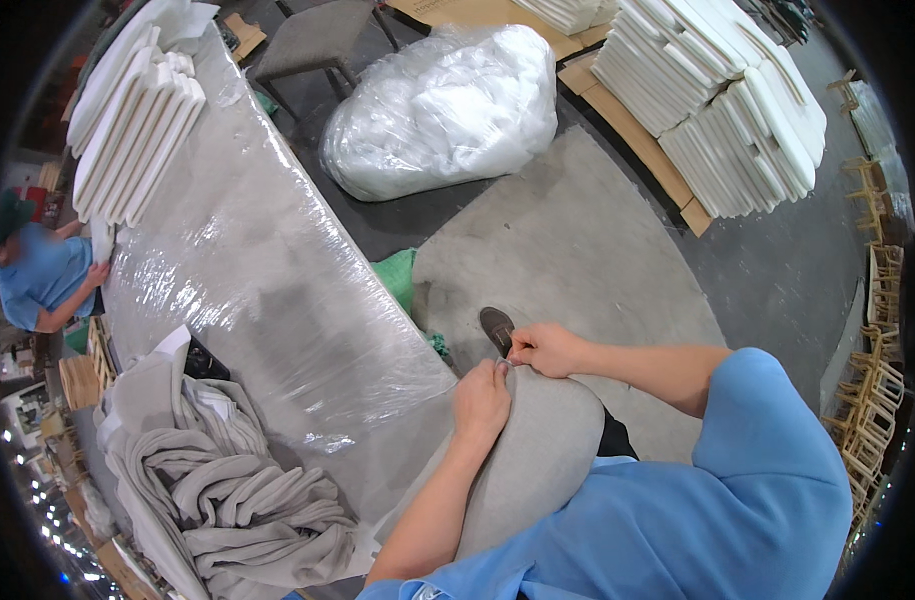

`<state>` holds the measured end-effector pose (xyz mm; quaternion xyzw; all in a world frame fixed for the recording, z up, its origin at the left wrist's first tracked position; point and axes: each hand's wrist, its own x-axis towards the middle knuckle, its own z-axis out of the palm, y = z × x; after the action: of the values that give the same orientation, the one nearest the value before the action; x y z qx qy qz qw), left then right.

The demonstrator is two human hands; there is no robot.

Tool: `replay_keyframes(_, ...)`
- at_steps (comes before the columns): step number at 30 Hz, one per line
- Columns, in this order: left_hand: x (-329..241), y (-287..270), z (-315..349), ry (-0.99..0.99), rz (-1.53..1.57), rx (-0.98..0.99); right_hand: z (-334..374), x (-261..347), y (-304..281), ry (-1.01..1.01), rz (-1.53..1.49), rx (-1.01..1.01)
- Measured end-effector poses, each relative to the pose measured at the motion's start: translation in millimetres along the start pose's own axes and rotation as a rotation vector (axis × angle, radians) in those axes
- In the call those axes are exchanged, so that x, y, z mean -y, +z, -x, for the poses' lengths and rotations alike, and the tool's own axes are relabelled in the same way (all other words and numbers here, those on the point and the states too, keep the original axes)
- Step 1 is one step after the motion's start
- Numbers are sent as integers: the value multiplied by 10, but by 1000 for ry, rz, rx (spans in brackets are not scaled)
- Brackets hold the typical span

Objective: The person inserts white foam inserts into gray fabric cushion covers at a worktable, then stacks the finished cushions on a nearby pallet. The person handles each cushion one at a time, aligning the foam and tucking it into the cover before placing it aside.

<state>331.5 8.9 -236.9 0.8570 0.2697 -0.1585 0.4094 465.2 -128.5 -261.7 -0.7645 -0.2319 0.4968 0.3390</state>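
Observation:
A rounded grey fabric cushion or cover point(533, 440) leans against my body, its far corner pointing away from me. My left hand point(483, 400) is closed on the edge of that corner, thumb up against the fabric. Close beside it, my right hand point(548, 350) pinches the same corner between bent fingers. The fingertips of both hands nearly meet there; whether a zip or another small piece lies between them is too small to tell. My shoe point(497, 328) shows on the floor just beyond the hands.
To the left stands a plastic-wrapped table point(278, 260), with a heap of grey fabric covers point(228, 490) near me and white foam pads point(143, 130) stacked at its far end. A co-worker in blue point(48, 275) stands beyond. Ahead lie a bag of white filling point(448, 110) and foam stacks point(718, 100).

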Motion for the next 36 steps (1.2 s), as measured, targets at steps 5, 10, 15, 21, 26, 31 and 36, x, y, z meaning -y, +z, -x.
replay_keyframes(5,39,59,-116,14,-89,27,-195,-191,71,196,-98,59)
replay_keyframes(10,103,136,-221,21,-96,26,-257,-292,115,413,-459,92)
replay_keyframes(15,126,160,-296,-18,-108,84,-244,-190,6,576,-593,168)
replay_keyframes(21,107,136,-316,-39,-134,87,-298,-382,120,526,-708,227)
replay_keyframes(26,106,23,-42,127,-41,-147,-217,-255,-59,267,-518,297)
replay_keyframes(31,57,1,115,339,-14,-323,-109,-128,-228,102,-339,363)
replay_keyframes(36,143,-106,95,240,124,-108,44,-174,-41,-100,-344,121)
